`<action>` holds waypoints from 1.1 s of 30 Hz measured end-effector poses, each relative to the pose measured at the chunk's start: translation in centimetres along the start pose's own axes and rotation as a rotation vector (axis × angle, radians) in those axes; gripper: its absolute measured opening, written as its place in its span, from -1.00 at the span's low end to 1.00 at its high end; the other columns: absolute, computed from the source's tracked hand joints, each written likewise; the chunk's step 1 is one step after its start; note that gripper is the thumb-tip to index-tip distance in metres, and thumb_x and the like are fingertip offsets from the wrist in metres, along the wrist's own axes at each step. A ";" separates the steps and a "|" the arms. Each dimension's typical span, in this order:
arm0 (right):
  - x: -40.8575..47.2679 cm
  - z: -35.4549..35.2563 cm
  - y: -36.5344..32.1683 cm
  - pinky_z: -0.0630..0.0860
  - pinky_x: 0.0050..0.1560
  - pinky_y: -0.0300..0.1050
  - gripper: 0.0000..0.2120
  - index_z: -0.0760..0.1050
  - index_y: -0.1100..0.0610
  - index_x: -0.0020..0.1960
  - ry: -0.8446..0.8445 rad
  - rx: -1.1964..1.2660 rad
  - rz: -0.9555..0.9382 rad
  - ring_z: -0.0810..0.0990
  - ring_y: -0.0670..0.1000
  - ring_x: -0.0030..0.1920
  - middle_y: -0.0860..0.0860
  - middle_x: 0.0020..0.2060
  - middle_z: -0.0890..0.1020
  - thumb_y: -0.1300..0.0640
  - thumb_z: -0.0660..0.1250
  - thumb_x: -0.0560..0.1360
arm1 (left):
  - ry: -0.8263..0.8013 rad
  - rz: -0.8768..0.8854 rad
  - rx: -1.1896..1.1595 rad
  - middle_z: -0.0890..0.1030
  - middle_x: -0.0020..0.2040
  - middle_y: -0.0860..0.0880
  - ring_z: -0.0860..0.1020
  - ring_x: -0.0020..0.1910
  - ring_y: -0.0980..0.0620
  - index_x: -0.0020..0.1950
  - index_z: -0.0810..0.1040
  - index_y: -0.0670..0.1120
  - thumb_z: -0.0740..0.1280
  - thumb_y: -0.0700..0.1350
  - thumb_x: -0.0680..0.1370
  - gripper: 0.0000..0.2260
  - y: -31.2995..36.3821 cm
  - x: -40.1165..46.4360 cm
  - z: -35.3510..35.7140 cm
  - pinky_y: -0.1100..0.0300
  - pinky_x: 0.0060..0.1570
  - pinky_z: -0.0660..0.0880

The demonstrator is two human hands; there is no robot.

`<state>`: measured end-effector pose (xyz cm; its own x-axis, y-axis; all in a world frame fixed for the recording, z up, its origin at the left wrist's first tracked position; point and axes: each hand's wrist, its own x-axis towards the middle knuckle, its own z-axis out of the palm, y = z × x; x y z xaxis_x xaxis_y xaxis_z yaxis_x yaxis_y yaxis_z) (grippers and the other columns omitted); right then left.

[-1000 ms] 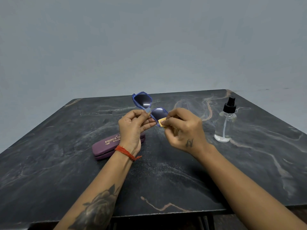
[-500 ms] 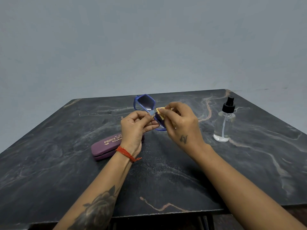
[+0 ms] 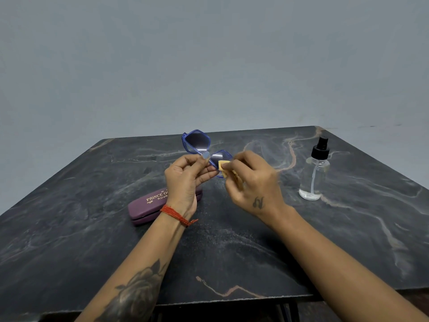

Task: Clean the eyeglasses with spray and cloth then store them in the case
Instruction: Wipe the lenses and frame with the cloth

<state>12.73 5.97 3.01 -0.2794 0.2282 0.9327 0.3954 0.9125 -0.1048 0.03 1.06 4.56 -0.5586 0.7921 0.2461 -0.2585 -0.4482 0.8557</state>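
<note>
Head view, looking down over a dark marble table (image 3: 232, 252), bare across most of its near half. Well apart at the right, a clear spray bottle (image 3: 314, 173) standing upright with black nozzle on, out of the hands' sweep yet probably within easy reach for another mist. At the left, a purple case (image 3: 148, 205) lying shut, partly hidden behind the left wrist; likely needs opening before any storing. Above the table's middle, blue-framed eyeglasses (image 3: 197, 141) raised off the surface and tilted, left lens high and free, right lens low. Left hand (image 3: 185, 180) pinching the frame at the bridge, seemingly to steady it against rubbing. Right hand (image 3: 250, 182) pinching a small yellow cloth (image 3: 223, 164) against the lower lens, fingers closed. Nothing blocking the wiping.
</note>
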 end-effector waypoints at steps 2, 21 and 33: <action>-0.1 0.1 -0.1 0.44 -0.25 -0.22 -0.87 0.63 0.25 -0.10 -0.028 0.039 -0.034 0.53 0.06 -0.28 0.11 -0.22 0.58 0.32 0.41 0.36 | -0.008 0.004 0.004 0.61 -0.46 0.00 0.61 -0.42 0.10 -0.27 0.50 -0.20 0.35 -0.31 0.46 -0.89 0.0 0.0 0.1 0.24 -0.36 0.58; 0.5 -0.2 1.3 0.50 -0.19 -0.17 -0.79 0.64 0.23 0.01 0.018 0.004 0.054 0.54 0.06 -0.19 0.15 -0.11 0.58 0.34 0.31 0.42 | -0.041 0.005 0.018 0.62 -0.44 -0.03 0.63 -0.39 0.05 -0.26 0.51 -0.20 0.37 -0.28 0.44 -0.90 0.1 -0.2 0.0 0.22 -0.32 0.60; 0.4 -0.2 0.4 0.40 -0.17 -0.29 -0.85 0.66 0.22 -0.17 -0.037 0.116 -0.009 0.55 0.04 -0.22 0.09 -0.18 0.60 0.26 0.30 0.40 | -0.037 0.018 0.022 0.65 -0.42 -0.03 0.64 -0.39 0.06 -0.25 0.50 -0.22 0.35 -0.30 0.47 -0.90 0.0 -0.2 0.1 0.23 -0.35 0.59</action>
<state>12.94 6.36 3.40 -0.3155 0.2301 0.9206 0.2892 0.9473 -0.1377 0.20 0.90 4.58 -0.5337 0.7988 0.2776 -0.2309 -0.4534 0.8609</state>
